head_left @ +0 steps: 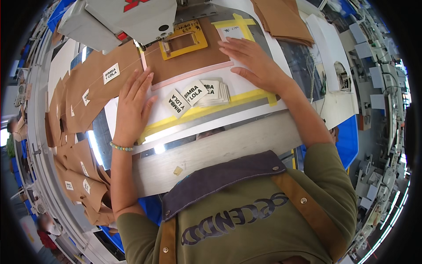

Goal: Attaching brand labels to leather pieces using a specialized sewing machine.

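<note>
My left hand (pixel 133 102) lies flat, palm down, over the white sheet and the near edge of a brown fabric panel (pixel 184 71). My right hand (pixel 252 64) rests palm down at the panel's right end, fingertips by a taped white paper pad. Neither hand grasps anything. A yellow template frame (pixel 201 39) sits on the panel beneath the sewing machine head (pixel 132 19). Along the panel's near edge runs a pink strip (pixel 194 75). Between my hands, printed white labels (pixel 194 92) lie fanned beside a small stack.
Brown fabric pieces with sewn-on white labels (pixel 111 73) spread over the left side and hang down. More brown pieces (pixel 286 19) are stacked at the upper right. Yellow tape (pixel 244 96) borders the white sheet. A blue bin (pixel 349 142) stands at the right, below the table.
</note>
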Demonstrator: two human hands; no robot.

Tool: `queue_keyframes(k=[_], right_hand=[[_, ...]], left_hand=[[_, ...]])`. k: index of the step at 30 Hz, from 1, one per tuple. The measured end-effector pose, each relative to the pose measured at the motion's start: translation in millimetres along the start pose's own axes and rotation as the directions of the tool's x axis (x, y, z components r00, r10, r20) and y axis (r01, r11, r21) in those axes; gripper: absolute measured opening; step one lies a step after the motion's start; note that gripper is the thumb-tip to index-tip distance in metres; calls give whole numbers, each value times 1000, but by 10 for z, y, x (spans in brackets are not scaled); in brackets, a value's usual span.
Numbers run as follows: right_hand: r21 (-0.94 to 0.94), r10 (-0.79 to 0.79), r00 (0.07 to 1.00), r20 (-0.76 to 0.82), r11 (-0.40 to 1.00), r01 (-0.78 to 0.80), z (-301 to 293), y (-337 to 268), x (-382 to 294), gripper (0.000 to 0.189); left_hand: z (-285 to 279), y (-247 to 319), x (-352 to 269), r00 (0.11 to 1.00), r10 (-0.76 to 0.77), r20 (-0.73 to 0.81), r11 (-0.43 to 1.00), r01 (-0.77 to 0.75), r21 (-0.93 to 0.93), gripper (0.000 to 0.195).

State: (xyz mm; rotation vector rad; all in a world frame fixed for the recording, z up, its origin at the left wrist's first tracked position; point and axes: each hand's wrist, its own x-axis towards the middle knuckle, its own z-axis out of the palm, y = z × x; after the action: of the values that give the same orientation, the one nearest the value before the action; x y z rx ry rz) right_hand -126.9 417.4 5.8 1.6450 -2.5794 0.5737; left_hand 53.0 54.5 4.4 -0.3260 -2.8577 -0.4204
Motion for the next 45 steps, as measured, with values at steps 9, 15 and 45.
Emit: queue_keyframes(k=[9,15,45], right_hand=[[-95,-35,998,56,995,40,24,48,-28,62],[-8,-42,999,-19,999,42,17,82,-48,62],[-119,-75,993,91,989,86,29,96,-75,53]], left_hand=[[-7,-3,7,996,43,80,999,-45,28,59],[-9,85,29,1000,8,21,1000,-8,14,57],[-4,53,8,998,16,64,1000,-16,8,51]])
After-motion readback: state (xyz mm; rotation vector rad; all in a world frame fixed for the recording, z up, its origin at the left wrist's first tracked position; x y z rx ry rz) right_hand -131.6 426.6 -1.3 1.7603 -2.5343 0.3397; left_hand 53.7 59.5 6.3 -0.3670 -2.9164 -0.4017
